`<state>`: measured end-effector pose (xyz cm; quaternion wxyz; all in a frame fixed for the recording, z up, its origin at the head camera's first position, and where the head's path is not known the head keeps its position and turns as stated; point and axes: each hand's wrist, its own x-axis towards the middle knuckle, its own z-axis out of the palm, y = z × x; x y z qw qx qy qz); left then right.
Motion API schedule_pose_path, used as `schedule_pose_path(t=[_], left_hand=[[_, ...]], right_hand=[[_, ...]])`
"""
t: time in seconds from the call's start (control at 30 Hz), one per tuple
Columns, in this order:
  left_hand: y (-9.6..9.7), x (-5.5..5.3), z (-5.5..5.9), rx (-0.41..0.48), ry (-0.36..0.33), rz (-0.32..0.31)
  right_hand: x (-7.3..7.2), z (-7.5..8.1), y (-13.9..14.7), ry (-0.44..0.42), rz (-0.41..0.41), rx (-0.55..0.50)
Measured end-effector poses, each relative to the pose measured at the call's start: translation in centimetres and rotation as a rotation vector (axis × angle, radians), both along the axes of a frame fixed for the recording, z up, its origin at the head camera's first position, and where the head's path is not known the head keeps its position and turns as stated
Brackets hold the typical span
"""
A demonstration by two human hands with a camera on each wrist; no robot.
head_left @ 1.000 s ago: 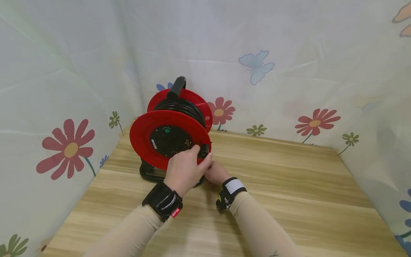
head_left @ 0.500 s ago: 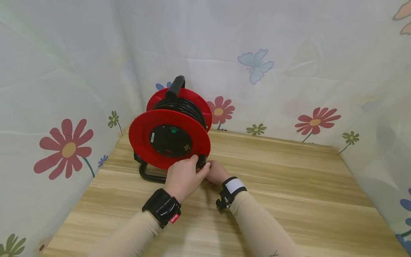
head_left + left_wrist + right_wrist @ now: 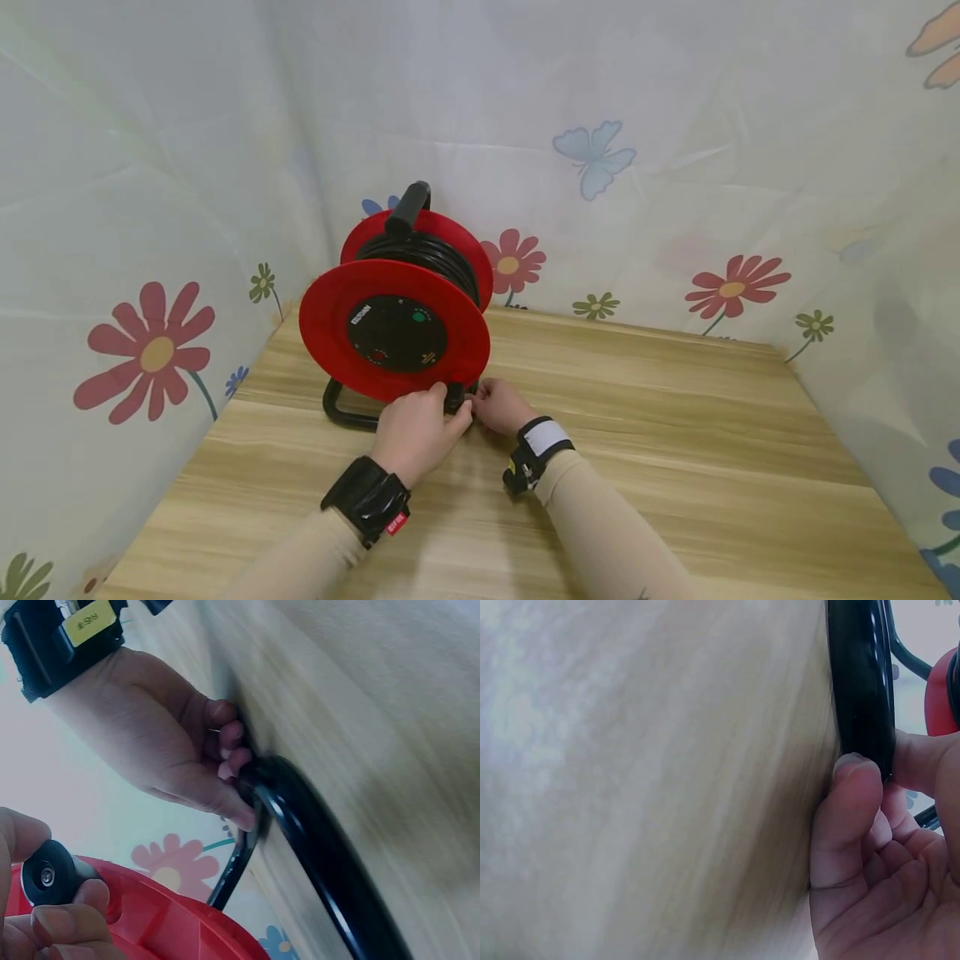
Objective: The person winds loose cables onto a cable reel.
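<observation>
A red cable reel [image 3: 318, 321] stands on the table's left half, black cable [image 3: 431, 252] wound between its two discs. My left hand [image 3: 415, 433] pinches a black knob [image 3: 453, 397] at the lower right rim of the front disc; its round end with a screw shows in the left wrist view. Low on the right, my right hand [image 3: 504, 406] grips the bent corner of the reel's black tube frame [image 3: 322, 855]. In the right wrist view thumb and fingers close around that tube [image 3: 862, 682]. The left hand covers part of the frame in the head view.
The wood-grain table [image 3: 660, 433] stretches off to the right. Pale curtains with flowers and a butterfly [image 3: 595, 158] hang behind it and along both sides. A black carrying handle [image 3: 408, 210] tops the reel.
The left hand has brought the knob down and leftward, and the front disc has turned clockwise, its green spot shifting right. The right hand stays at the frame.
</observation>
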<state>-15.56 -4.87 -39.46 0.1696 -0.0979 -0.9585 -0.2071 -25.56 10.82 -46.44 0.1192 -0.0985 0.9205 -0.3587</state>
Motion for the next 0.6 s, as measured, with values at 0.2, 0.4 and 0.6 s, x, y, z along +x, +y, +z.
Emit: schedule_pose_path(t=[0.2,0.4,0.6], left_hand=[[-0.7,0.0,-0.7,-0.016,-0.02,0.022],[-1.4,0.0,-1.2,-0.006,-0.054,0.044],[-2.1,0.2,-1.8,0.02,-0.073,0.051]], right_hand=[[0.0,0.1,-0.1,-0.044,-0.031,0.02],[0.3,0.4,-0.3,-0.023,-0.025,0.03],[0.6,0.7,-0.3,-0.04,-0.033,0.031]])
